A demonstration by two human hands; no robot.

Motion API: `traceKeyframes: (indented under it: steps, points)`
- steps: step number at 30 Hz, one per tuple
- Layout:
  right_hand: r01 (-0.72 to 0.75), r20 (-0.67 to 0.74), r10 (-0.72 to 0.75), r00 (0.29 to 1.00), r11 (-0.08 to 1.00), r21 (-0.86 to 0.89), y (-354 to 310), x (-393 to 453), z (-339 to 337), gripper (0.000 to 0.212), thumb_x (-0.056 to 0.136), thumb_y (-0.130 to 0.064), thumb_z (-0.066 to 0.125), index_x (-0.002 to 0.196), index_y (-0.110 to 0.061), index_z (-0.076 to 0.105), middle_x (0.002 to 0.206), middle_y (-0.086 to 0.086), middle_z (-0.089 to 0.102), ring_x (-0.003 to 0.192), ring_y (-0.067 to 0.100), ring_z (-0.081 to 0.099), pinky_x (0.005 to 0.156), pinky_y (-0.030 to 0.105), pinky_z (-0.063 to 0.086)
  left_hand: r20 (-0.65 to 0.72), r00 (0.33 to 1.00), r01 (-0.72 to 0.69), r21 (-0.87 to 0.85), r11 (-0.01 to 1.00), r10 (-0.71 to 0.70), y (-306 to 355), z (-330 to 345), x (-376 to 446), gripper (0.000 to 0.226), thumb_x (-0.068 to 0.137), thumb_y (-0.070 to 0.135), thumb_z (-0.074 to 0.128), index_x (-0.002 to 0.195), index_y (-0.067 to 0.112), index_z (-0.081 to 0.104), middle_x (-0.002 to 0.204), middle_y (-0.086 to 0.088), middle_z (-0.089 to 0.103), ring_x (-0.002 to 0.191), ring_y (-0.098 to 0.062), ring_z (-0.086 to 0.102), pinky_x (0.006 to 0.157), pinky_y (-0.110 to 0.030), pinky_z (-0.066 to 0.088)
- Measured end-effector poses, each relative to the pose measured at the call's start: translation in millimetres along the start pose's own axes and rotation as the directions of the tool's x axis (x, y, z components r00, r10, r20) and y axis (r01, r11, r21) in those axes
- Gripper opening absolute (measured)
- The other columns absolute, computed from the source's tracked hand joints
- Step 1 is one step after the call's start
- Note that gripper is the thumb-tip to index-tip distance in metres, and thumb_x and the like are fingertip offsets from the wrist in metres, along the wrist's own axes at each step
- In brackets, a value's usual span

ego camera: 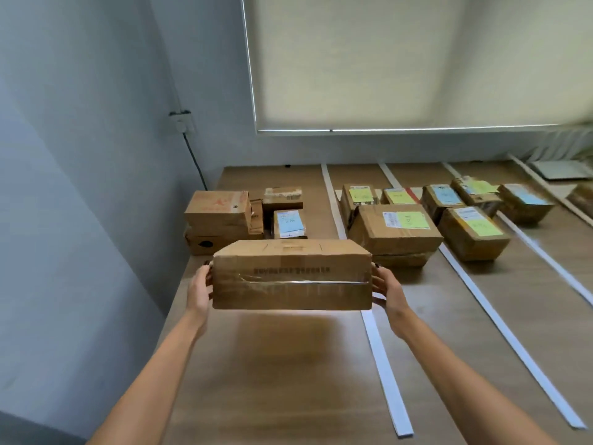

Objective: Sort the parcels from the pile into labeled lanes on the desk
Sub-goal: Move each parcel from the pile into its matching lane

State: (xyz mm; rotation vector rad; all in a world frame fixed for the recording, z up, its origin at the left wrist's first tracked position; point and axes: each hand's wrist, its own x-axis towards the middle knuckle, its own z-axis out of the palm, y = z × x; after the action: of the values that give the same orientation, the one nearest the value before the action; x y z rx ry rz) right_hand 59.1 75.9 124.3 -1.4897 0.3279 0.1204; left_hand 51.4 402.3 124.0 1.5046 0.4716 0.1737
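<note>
1. We are holding a big brown box [292,274] up in the air with both hands, over the wooden desk [288,380].
2. Our left hand [199,292] is pressing on the left end of the big brown box, with the fingers curling round its edge.
3. Our right hand [386,292] is doing the same on the right end, so the box is squeezed between the two hands.
4. The box is making a dark shadow on the desk right under it.
5. Clear tape is running across the side of the box that is facing us.
6. Behind the big brown box, a pile of parcels [231,216] is sitting near the wall. One small parcel [288,223] in it is wearing a blue note.
7. To the right of the big brown box, white strips [378,358] are lying on the desk and making lanes.
8. Farther right of the box, more parcels are sitting in those lanes. A wide parcel [396,231] with a yellow note is lying on top of another one.
9. Some lane parcels are wearing yellow notes and some blue ones. We cannot read the writing.
</note>
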Motion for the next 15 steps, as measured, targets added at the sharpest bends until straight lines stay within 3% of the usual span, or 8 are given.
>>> traceKeyframes:
  steps: [3, 5, 9, 12, 13, 15]
  points:
    - [0.078, -0.019, -0.078, 0.997, 0.997, 0.019, -24, -2, -7, 0.041, 0.098, -0.032, 0.029, 0.106, -0.016, 0.066, 0.099, 0.011, 0.067, 0.088, 0.021, 0.058, 0.079, 0.034, 0.043, 0.0, 0.998, -0.065, -0.071, 0.995, 0.066, 20, 13, 0, 0.046, 0.101, 0.031, 0.024, 0.124, 0.007, 0.055, 0.108, -0.01, 0.061, 0.086, -0.012, 0.057, 0.072, -0.027, 0.045]
    - [0.121, -0.016, -0.12, 0.993, 0.992, 0.041, -37, -4, -12, 0.044, 0.098, -0.032, 0.03, 0.108, -0.01, 0.066, 0.092, 0.014, 0.068, 0.082, 0.025, 0.058, 0.076, 0.036, 0.042, -0.004, 0.995, -0.095, -0.099, 0.991, 0.096, 31, 19, 0, 0.047, 0.1, 0.031, 0.024, 0.124, 0.005, 0.055, 0.106, -0.009, 0.061, 0.081, -0.011, 0.057, 0.072, -0.028, 0.045]
    - [0.211, -0.068, -0.209, 0.976, 0.977, 0.026, -53, -6, -15, 0.035, 0.097, -0.032, 0.034, 0.087, -0.029, 0.068, 0.073, -0.009, 0.073, 0.07, 0.007, 0.067, 0.06, 0.018, 0.051, 0.012, 0.991, -0.131, -0.139, 0.982, 0.134, 49, 29, -3, 0.045, 0.1, 0.039, 0.022, 0.117, 0.016, 0.057, 0.113, -0.004, 0.06, 0.094, -0.018, 0.052, 0.084, -0.038, 0.039]
    - [0.266, -0.097, -0.264, 0.96, 0.964, 0.007, -61, -9, -11, 0.035, 0.093, -0.035, 0.038, 0.079, -0.033, 0.07, 0.079, -0.011, 0.071, 0.09, 0.015, 0.062, 0.084, 0.033, 0.048, 0.053, 0.985, -0.154, -0.139, 0.978, 0.163, 57, 33, -6, 0.037, 0.098, 0.043, 0.025, 0.103, 0.028, 0.058, 0.101, 0.006, 0.063, 0.092, -0.014, 0.053, 0.078, -0.034, 0.04]
    - [0.285, -0.089, -0.284, 0.955, 0.959, 0.004, -62, -10, -10, 0.035, 0.089, -0.038, 0.039, 0.077, -0.037, 0.072, 0.079, -0.014, 0.07, 0.091, 0.013, 0.062, 0.085, 0.035, 0.046, 0.079, 0.982, -0.161, -0.129, 0.979, 0.171, 58, 35, -8, 0.036, 0.098, 0.044, 0.026, 0.101, 0.028, 0.058, 0.098, 0.007, 0.064, 0.092, -0.014, 0.054, 0.075, -0.031, 0.043]
    - [0.322, -0.03, -0.322, 0.946, 0.947, -0.007, -65, -16, -6, 0.035, 0.085, -0.039, 0.037, 0.08, -0.051, 0.07, 0.077, -0.02, 0.07, 0.082, 0.002, 0.065, 0.069, 0.025, 0.051, 0.129, 0.975, -0.168, -0.112, 0.979, 0.182, 56, 36, -8, 0.042, 0.097, 0.046, 0.025, 0.109, 0.022, 0.058, 0.102, 0.002, 0.066, 0.095, -0.015, 0.058, 0.072, -0.031, 0.047]
